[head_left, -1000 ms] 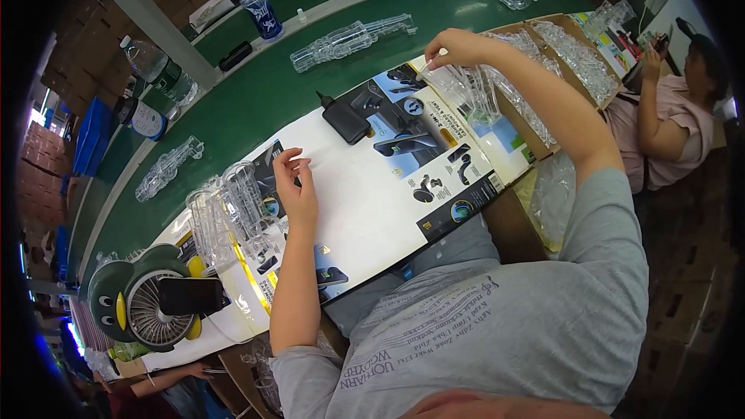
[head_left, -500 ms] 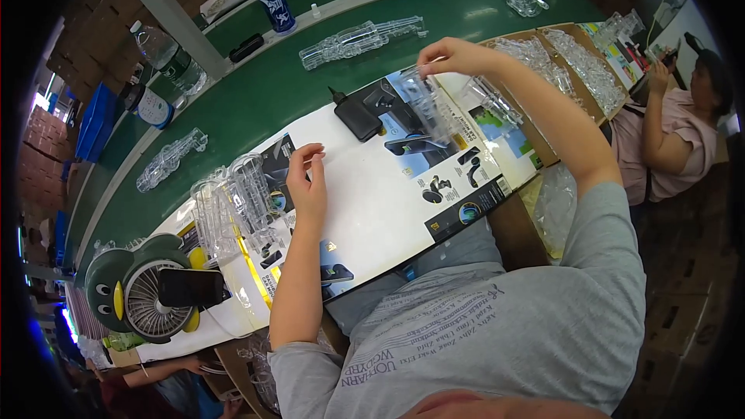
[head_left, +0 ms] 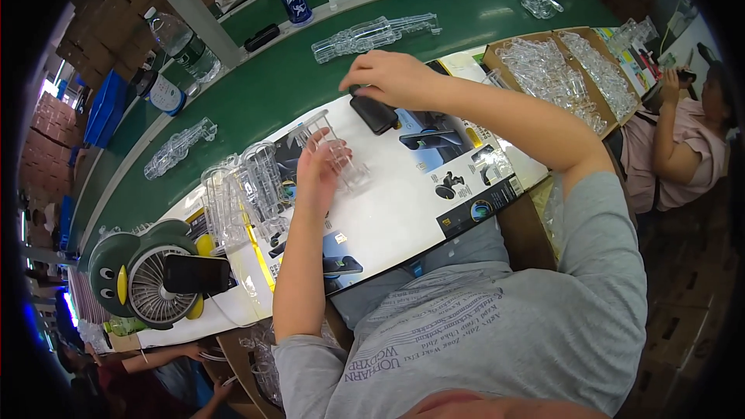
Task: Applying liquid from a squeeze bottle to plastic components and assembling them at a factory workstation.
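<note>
My left hand (head_left: 320,164) is closed around a clear plastic part (head_left: 357,176), a thin see-through frame held above the white board (head_left: 388,225). My right hand (head_left: 388,80) reaches across to the black squeeze bottle (head_left: 374,115), its fingers curled over the narrow end and hiding the nozzle. The bottle still lies on the printed far part of the board. To the left of my left hand, several clear plastic parts (head_left: 247,190) stand in a row.
An open carton (head_left: 535,70) of clear parts stands at the right. Clear parts (head_left: 376,36) also lie on the green belt (head_left: 256,101). A penguin-shaped fan (head_left: 116,264) with a phone (head_left: 196,274) before it sits at the left. A co-worker (head_left: 671,136) is at the right.
My right hand has moved left from the clear parts to the black bottle. A clear part is now in my left hand, which held nothing before. The view has shifted slightly.
</note>
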Tool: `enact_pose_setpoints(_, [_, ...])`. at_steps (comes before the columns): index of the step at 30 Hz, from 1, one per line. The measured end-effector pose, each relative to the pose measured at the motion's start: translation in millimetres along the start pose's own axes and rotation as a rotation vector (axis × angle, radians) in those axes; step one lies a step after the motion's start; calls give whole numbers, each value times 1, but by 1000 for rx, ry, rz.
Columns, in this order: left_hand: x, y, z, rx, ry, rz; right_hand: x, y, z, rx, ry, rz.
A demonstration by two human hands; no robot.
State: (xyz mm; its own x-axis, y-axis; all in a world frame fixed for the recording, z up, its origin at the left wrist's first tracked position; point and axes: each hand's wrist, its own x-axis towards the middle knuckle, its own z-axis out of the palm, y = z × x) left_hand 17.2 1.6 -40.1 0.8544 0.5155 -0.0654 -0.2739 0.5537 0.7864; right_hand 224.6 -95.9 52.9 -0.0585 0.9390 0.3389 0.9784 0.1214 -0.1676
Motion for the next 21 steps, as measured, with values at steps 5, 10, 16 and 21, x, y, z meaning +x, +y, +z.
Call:
enact_pose_setpoints(5, [5, -1, -16, -47, 98, 24, -12, 27, 33, -406, -7, -418])
enact_pose_setpoints(10, [4, -1, -14, -15, 79, 45, -16, 40, 44, -415, -42, -572])
enact_pose_setpoints(16, [-2, 5, -1, 77, 155, 148, -30, 17, 32, -114, 345, -189])
enact_pose_setpoints(21, [-5, 8, 12, 435, 216, 493, -30, -25, 39, 1112, 821, 292])
